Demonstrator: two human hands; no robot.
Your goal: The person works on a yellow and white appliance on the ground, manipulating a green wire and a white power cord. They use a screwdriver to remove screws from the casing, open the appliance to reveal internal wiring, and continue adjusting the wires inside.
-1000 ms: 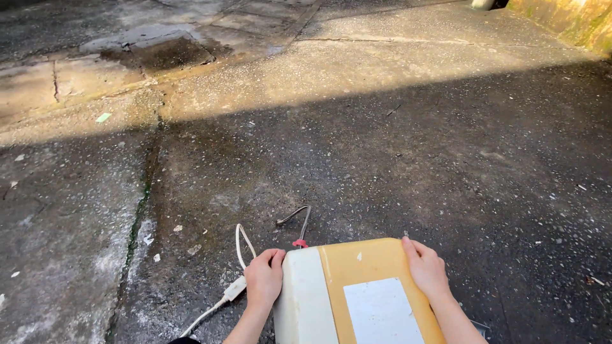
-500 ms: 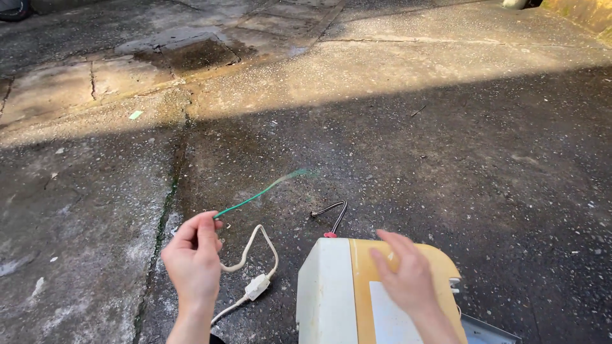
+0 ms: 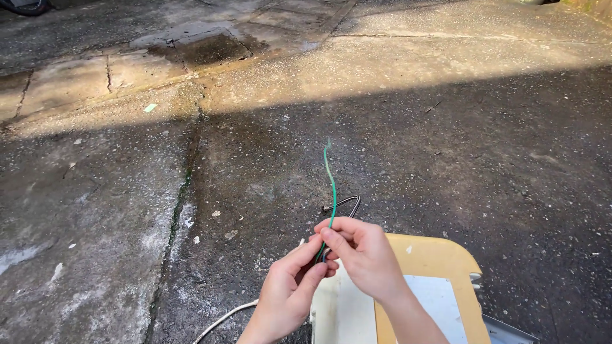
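Observation:
My left hand (image 3: 290, 294) and my right hand (image 3: 361, 253) meet above a yellow and cream appliance casing (image 3: 440, 267) on the ground. Both pinch the lower end of a thin green wire (image 3: 331, 181), which stands up and bends away from me. A dark bent wire (image 3: 346, 204) pokes out just beyond my right fingers. A pale label panel (image 3: 440, 306) covers part of the casing's yellow face.
A white cord (image 3: 224, 318) trails off the casing to the lower left. The ground is rough, cracked concrete, with a moss-lined crack (image 3: 178, 210) on the left. A sunlit band (image 3: 382, 70) crosses farther out, beside a damp dark patch (image 3: 210, 48).
My hands left the casing's sides. The left hand lifted the green wire, then the right hand came across and both now pinch it together in front of me.

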